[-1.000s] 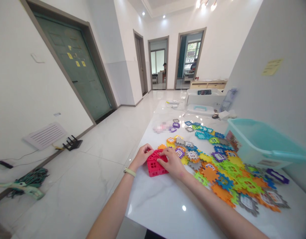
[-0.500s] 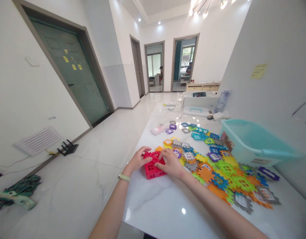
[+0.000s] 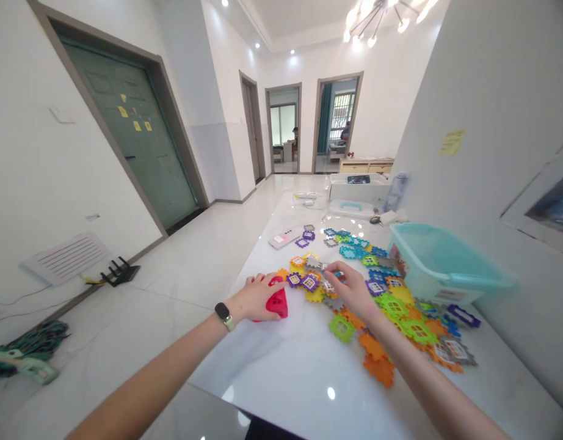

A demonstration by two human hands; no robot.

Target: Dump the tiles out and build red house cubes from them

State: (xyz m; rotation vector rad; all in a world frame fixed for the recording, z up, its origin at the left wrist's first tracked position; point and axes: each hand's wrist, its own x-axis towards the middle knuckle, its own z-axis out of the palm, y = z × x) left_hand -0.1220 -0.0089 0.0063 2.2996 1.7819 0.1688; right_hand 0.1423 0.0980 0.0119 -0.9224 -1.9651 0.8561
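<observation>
Under my left hand (image 3: 258, 298), near the table's left side, is a red plastic build (image 3: 278, 304) of toothed panels. My fingers and thumb wrap over its top, hiding much of it. My right hand (image 3: 353, 290) is over the heap of toothed building panels, thumb and forefinger curved with a small gap between them. Near its fingertips lie a grey panel (image 3: 314, 263) and a purple window panel (image 3: 311, 282). Whether the fingertips touch a panel cannot be made out. A green panel (image 3: 341, 328) and an orange panel (image 3: 379, 370) lie below that hand.
A teal plastic bin (image 3: 450, 275) stands right of the heap, by the wall. Farther back are a pink phone (image 3: 284, 239), a lidded case (image 3: 351, 209), a white box (image 3: 359, 190) and a clear bottle (image 3: 395, 192). The white table (image 3: 281, 373) ends at the left and front.
My right hand has left the red build and moved right over the panels. My left hand has shifted on top of the build and holds it alone. The view has turned slightly.
</observation>
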